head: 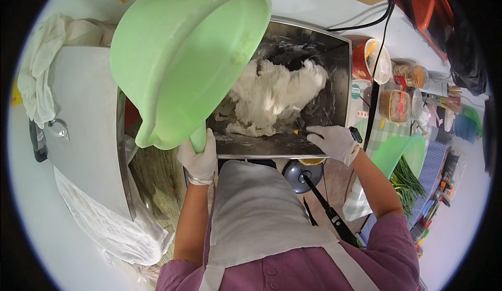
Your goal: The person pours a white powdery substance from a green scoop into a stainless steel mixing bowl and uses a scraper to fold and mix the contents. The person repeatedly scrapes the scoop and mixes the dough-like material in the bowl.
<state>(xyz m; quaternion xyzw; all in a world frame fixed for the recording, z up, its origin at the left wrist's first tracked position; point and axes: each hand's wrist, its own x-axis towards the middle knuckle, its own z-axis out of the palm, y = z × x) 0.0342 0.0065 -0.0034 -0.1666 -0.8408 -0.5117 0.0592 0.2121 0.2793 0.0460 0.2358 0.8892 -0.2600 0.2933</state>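
Observation:
My left hand [199, 155], in a pale disposable glove, grips the handle of a large light green plastic basin or scoop [157, 51], which is tilted over the left part of a metal trough [274, 151]. Soft, ragged white dough [274, 94] lies in the trough, partly hidden by the green vessel. My right hand [333, 142], also gloved and with a dark watch at the wrist, is at the trough's front right edge, its fingers over a dark tool with a yellow tip [299, 132]. How firmly it holds that tool is hard to tell.
At left stands a pale metal cabinet or lid [86, 118] with white cloths [43, 75]. To the right are a red-and-white tub [382, 61], jars, and a green basin [417, 149] with green stalks [406, 181]. A black cable [374, 94] runs beside the trough.

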